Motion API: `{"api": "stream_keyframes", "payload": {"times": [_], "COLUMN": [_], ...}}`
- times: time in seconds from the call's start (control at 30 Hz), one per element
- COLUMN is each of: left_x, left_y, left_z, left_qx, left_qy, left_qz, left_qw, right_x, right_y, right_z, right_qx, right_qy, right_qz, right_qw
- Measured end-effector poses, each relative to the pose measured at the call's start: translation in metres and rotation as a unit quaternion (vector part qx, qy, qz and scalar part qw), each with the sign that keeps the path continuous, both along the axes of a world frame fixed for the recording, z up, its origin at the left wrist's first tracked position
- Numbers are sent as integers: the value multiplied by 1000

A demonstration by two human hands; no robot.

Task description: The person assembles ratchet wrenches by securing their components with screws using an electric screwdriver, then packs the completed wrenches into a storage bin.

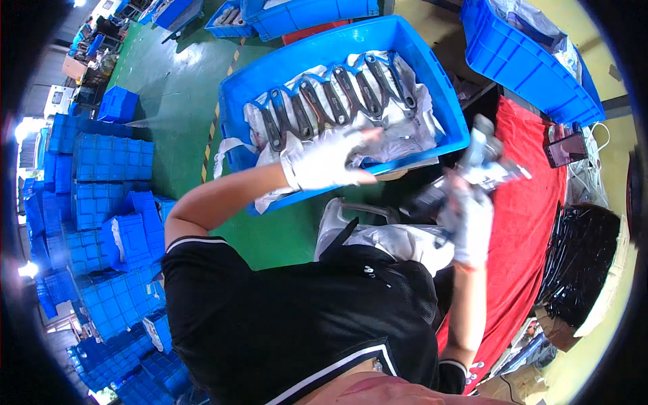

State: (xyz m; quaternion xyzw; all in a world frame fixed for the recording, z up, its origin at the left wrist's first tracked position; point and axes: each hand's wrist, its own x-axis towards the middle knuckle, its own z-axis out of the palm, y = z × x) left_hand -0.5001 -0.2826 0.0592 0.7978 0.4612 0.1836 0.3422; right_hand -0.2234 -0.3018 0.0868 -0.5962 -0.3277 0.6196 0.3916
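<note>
My left hand (327,160), in a white glove, hovers over the near side of a blue plastic bin (442,84). Its fingers are spread and nothing is in them. Inside the bin, a row of adjustable wrenches (337,101) with black handles lies side by side on whitish wrapping (405,138). To the right, beside a red cloth (523,182), my gloved right hand (469,226) is closed around a bunch of silver-headed tools (482,158). Motion blurs them; they look like adjustable wrenches too, and I cannot tell how many there are.
Another blue bin (533,61) with wrapped contents stands at the far right. A phone-like device (565,150) lies beyond the red cloth. A pale plastic stool (331,226) is below the near bin. Blue crates (111,162) are stacked along the left on the green floor (179,74).
</note>
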Motion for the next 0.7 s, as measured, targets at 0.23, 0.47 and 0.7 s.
{"api": "stream_keyframes", "payload": {"times": [0.23,0.47,0.7], "left_x": [5,-31,-29], "left_y": [-12,-31,-36], "left_z": [-32,-66,-98], "left_qx": [-177,-303,-240], "left_qy": [-284,-689,-621], "left_qz": [274,487,707], "left_qw": [902,443,240], "right_x": [-69,-84,-99], "right_y": [51,118,136], "right_z": [-32,-73,-120], "right_qx": [29,-73,-106], "right_qy": [205,291,253], "right_qz": [107,-19,-81], "right_qw": [972,954,958]}}
